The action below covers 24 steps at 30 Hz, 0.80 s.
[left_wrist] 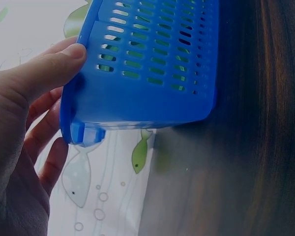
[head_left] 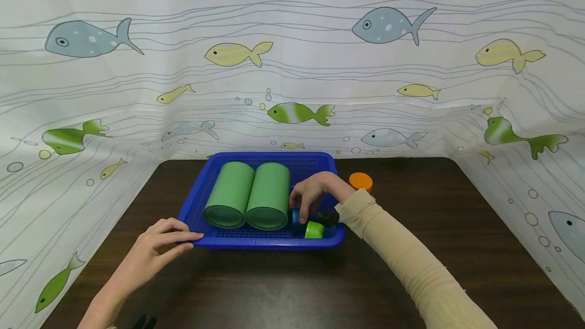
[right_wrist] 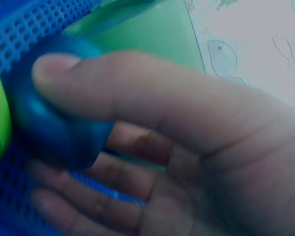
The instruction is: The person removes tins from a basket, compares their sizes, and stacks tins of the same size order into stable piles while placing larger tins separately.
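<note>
A blue plastic basket (head_left: 274, 242) stands on the dark table, holding two green cylinders (head_left: 230, 192) lying side by side. My left hand (head_left: 157, 248) pinches the basket's near left corner; in the left wrist view the thumb of that hand (left_wrist: 24, 113) lies over the rim (left_wrist: 76, 98), fingers beneath. Inside the basket on the right, my right hand (head_left: 311, 194) grips a small blue object (head_left: 298, 221). In the right wrist view the thumb and fingers of this hand (right_wrist: 162, 128) are round the rounded blue object (right_wrist: 54, 123). Beside it is a lime-green item (head_left: 314, 230).
An orange round lid or container (head_left: 361, 181) stands just right of the basket, behind the right forearm. A dark object (head_left: 326, 218) lies in the basket near the right wrist. Fish-patterned sheeting (head_left: 292, 80) rises behind and at both sides of the table (head_left: 434, 207).
</note>
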Each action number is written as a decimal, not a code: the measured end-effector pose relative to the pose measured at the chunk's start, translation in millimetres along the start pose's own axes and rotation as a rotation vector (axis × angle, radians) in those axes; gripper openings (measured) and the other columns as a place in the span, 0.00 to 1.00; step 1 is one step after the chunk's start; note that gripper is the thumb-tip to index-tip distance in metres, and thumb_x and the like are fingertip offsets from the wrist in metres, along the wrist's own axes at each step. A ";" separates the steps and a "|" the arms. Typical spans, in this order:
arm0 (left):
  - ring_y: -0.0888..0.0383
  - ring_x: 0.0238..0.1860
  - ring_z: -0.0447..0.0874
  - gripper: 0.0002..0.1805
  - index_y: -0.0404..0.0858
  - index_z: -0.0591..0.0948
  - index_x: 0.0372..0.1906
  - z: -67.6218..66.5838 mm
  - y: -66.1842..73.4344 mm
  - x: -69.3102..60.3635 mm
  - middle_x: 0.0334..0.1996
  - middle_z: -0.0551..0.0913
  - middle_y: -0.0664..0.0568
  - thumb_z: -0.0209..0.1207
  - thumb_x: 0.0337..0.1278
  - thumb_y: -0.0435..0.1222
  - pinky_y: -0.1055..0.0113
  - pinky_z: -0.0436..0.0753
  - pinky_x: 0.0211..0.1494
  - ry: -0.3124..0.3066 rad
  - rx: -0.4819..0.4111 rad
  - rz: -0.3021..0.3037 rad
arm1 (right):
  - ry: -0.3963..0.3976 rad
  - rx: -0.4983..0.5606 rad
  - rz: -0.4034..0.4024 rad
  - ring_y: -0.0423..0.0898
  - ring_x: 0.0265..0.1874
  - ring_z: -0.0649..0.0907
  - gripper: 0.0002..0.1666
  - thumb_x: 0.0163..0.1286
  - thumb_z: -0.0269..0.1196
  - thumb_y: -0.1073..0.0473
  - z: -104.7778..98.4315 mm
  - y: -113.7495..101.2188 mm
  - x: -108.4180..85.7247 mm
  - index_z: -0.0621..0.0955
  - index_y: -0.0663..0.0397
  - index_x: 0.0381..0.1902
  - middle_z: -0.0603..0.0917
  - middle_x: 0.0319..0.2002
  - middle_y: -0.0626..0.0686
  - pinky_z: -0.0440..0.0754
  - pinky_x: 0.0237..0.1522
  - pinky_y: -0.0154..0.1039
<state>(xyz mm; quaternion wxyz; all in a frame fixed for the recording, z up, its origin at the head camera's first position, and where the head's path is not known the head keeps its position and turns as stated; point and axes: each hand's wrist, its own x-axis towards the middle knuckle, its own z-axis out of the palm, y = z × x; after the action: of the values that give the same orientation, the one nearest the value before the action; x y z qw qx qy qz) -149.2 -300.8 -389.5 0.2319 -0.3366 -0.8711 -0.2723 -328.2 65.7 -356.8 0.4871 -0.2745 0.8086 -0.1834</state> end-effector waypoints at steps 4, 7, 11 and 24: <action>0.72 0.45 0.71 0.29 0.49 0.89 0.44 0.3 -1.0 1.2 0.38 0.79 0.66 0.74 0.31 0.21 0.80 0.68 0.47 0.005 -0.012 0.005 | 0.036 0.030 -0.048 0.47 0.56 0.79 0.33 0.59 0.72 0.61 -6.8 1.4 -13.2 0.75 0.52 0.63 0.76 0.61 0.56 0.84 0.52 0.40; 0.72 0.45 0.71 0.30 0.49 0.89 0.44 -0.3 -1.3 2.1 0.38 0.78 0.66 0.74 0.30 0.20 0.80 0.68 0.47 0.008 0.002 0.019 | 0.104 -0.029 -0.113 0.51 0.62 0.76 0.35 0.60 0.71 0.59 -13.3 4.1 -29.9 0.74 0.52 0.65 0.74 0.64 0.57 0.82 0.56 0.42; 0.73 0.44 0.71 0.30 0.49 0.89 0.44 -1.3 -0.6 1.9 0.39 0.78 0.68 0.74 0.29 0.20 0.79 0.69 0.46 -0.004 0.014 0.015 | 0.246 -0.114 -0.204 0.52 0.69 0.69 0.37 0.60 0.71 0.55 -19.1 10.9 -57.2 0.74 0.46 0.67 0.70 0.70 0.53 0.75 0.65 0.46; 0.73 0.46 0.71 0.30 0.46 0.89 0.44 0.2 -0.4 -0.4 0.38 0.78 0.65 0.73 0.28 0.18 0.82 0.67 0.48 0.011 -0.024 0.018 | 0.772 0.158 -0.413 0.51 0.51 0.83 0.36 0.61 0.72 0.57 3.9 46.1 -119.7 0.71 0.50 0.65 0.77 0.59 0.57 0.80 0.58 0.50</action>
<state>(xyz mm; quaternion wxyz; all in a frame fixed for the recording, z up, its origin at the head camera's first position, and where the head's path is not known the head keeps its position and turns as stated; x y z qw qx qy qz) -149.3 -301.2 -390.0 0.2348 -0.3455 -0.8635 -0.2826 -292.1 176.2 -302.3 0.1220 -0.3034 0.8430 -0.4271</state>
